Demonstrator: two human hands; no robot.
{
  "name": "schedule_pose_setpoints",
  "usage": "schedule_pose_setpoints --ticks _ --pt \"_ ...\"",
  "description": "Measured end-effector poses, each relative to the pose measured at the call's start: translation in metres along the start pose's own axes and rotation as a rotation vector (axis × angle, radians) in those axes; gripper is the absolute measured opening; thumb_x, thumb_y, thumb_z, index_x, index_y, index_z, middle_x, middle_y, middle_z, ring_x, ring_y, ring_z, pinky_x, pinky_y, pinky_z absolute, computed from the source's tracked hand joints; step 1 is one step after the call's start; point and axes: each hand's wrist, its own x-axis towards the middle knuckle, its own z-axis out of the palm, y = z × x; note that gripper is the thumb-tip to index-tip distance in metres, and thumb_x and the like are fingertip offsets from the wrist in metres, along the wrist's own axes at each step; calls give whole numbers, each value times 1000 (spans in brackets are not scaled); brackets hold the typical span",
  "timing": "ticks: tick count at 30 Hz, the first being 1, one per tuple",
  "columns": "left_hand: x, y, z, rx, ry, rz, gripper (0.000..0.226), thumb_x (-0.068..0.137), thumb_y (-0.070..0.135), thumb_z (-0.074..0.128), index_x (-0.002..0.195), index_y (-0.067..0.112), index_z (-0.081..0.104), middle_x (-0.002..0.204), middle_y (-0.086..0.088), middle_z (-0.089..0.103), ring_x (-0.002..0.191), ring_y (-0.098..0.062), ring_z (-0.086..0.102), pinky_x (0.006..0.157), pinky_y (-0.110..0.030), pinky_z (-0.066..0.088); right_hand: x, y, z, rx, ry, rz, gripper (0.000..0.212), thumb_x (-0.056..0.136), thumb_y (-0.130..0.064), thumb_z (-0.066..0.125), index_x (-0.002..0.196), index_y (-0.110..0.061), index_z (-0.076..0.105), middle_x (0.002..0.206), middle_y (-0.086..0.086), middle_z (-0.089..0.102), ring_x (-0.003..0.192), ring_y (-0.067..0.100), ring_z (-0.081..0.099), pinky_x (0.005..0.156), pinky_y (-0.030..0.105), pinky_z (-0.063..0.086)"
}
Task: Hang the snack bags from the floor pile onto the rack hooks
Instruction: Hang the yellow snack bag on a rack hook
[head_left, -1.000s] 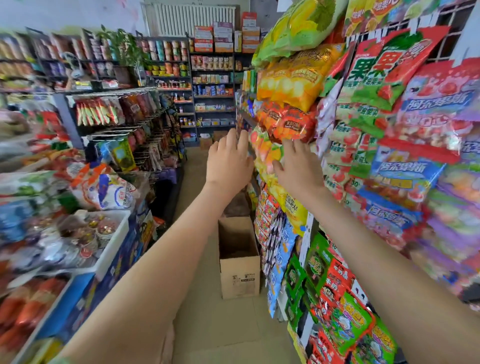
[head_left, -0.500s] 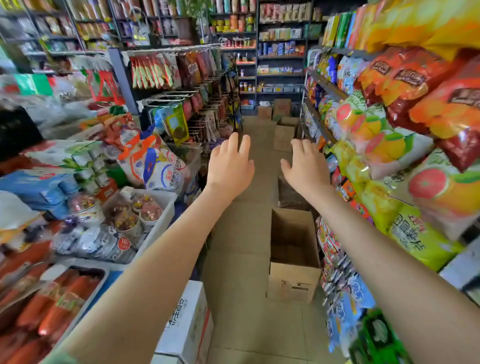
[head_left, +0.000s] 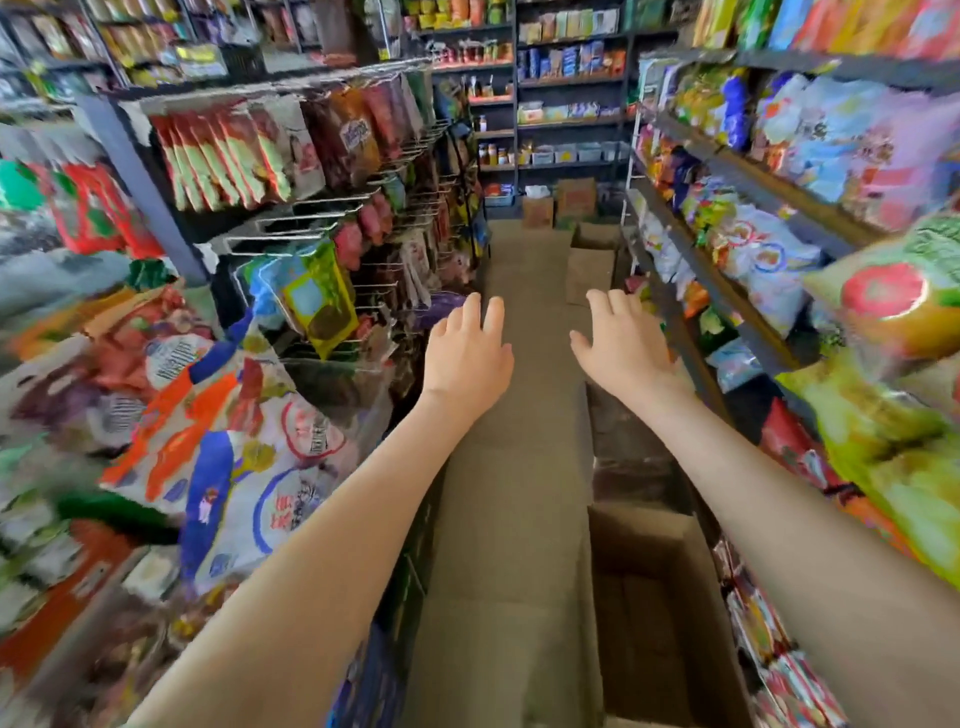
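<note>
Head view down a narrow shop aisle, blurred at the edges. At far left I see a heap of large bags (head_left: 244, 457), white with orange and blue print; their writing is too smeared to read. Just right of it stands a wire rack, its hooks (head_left: 306, 221) jutting toward the aisle. Snack bags (head_left: 228, 150) hang on the top row in red-and-green and brown packs, and a yellow-green bag (head_left: 322, 296) hangs lower. I can read no label on any of them.

My left hand (head_left: 467, 358) reaches forward, palm down, fingers straight and slightly spread. It holds nothing and touches nothing, near the rack's edge. A strip of tan floor (head_left: 519, 467) runs between the rack and the right side. My right hand (head_left: 623, 348) is extended the same way, flat and bare, apart from the left.

Below my right forearm an open box (head_left: 649, 613) sits beside the shelves (head_left: 753, 182), narrowing the aisle. A second box (head_left: 589, 265) stands farther on. The shelves carry bright packs, their print unreadable.
</note>
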Motion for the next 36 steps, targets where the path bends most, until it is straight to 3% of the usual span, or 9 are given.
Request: schedule_pose_setpoints --ticks 7,20,31,36 --pt "195 -54 84 17 -43 11 56 96 33 44 144 9 26 146 -14 32 126 -32 42 97 -39 38 188 38 112 -3 -136 59 52 92 -39 51 134 -10 38 128 12 49 118 29 45 92 38 42" --pt "563 -183 274 41 -92 58 59 94 32 45 146 12 23 149 -14 28 130 -31 38 100 -41 36 559 36 303 9 -152 -48 56 94 -38 48 140 -10 32 136 11 45 124 28 42 96 38 40" --pt "881 -224 455 -46 -113 65 60 87 28 55 140 5 37 139 -22 43 119 -38 49 92 -46 44 863 119 464 75 -175 23 58 93 -35 51 142 -11 31 141 10 42 130 28 39 100 40 40" --pt "1043 -252 517 -55 -168 32 64 91 34 51 145 10 27 147 -16 33 126 -33 43 95 -45 42 1032 156 538 117 -237 -33 59 93 -37 51 143 -13 30 142 9 41 131 26 38 100 38 40"
